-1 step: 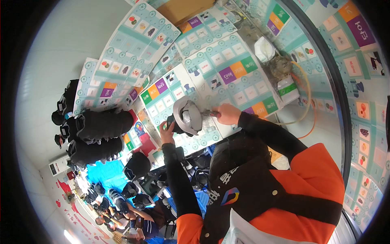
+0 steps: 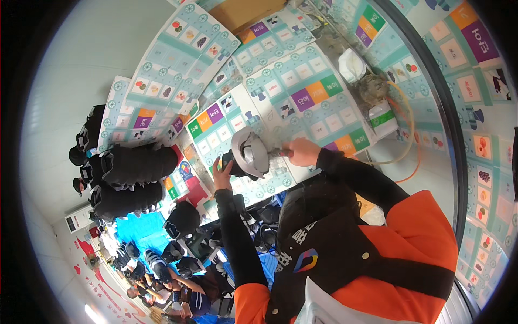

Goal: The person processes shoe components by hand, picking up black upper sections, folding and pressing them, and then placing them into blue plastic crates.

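Observation:
My left hand point(image 2: 222, 171) is closed on the dark edge of a black and pale grey cap point(image 2: 253, 153), just above the board-covered table. The cap's hollow grey inside shows, with a crumpled pale patch in it. At its right side my right hand point(image 2: 302, 152) is closed around a small dark tool point(image 2: 283, 153) with a reddish part at the grip. The tool's tip points left at the cap's rim; whether it touches the cap I cannot tell.
Printed boards point(image 2: 307, 97) cover the table. Stacks of black caps point(image 2: 137, 166) stand at the left. A white bag point(image 2: 383, 120) and a yellow hose point(image 2: 408, 116) are on the right. Other people point(image 2: 183, 299) sit at the lower left near a blue sheet point(image 2: 141, 231).
The cap has shifted very slightly to the right and tilted a little. Both hands keep their hold in nearly the same place.

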Demonstrator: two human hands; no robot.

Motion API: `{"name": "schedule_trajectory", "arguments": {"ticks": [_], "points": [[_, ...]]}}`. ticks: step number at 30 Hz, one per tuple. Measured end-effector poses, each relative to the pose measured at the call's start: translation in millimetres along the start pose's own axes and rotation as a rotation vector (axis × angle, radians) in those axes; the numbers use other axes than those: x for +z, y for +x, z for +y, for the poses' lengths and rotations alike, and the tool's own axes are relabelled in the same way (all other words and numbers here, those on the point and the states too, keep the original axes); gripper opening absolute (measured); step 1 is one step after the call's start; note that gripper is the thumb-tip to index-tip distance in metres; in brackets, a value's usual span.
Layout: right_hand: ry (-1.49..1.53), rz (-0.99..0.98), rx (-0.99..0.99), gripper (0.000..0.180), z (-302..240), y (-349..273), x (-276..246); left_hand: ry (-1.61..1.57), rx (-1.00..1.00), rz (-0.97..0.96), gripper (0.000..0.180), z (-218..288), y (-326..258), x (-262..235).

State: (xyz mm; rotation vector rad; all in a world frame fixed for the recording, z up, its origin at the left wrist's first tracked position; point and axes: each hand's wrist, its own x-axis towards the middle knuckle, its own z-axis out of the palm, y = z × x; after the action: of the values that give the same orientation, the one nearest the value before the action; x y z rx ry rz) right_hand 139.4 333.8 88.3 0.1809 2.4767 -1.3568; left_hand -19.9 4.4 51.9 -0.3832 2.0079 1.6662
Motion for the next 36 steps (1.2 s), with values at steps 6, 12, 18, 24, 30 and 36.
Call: {"name": "schedule_trajectory", "arguments": {"ticks": [6,12,18,24,30,36], "points": [[0.06,0.062,0.003,0.028,-5,-2,9,0.155,-0.079,-0.057,0.071,7,16,-26],[0.024,-0.13,0.026,0.033,3,-5,19,0.273,-0.091,-0.291,0.065,19,20,-19],[0.138,-0.06,0.026,0.041,13,-5,11,0.399,-0.146,-0.395,0.045,11,48,-30],[0.106,0.031,-0.114,0.041,38,-8,15,0.414,0.023,-0.213,0.042,-24,65,-11],[0.269,0.213,-0.011,0.023,-8,-29,-31,0.449,0.229,-0.114,0.032,49,36,35],[0.184,0.082,-0.083,0.027,-1,-6,-19,0.815,0.392,-0.074,0.037,-5,72,9]]}}
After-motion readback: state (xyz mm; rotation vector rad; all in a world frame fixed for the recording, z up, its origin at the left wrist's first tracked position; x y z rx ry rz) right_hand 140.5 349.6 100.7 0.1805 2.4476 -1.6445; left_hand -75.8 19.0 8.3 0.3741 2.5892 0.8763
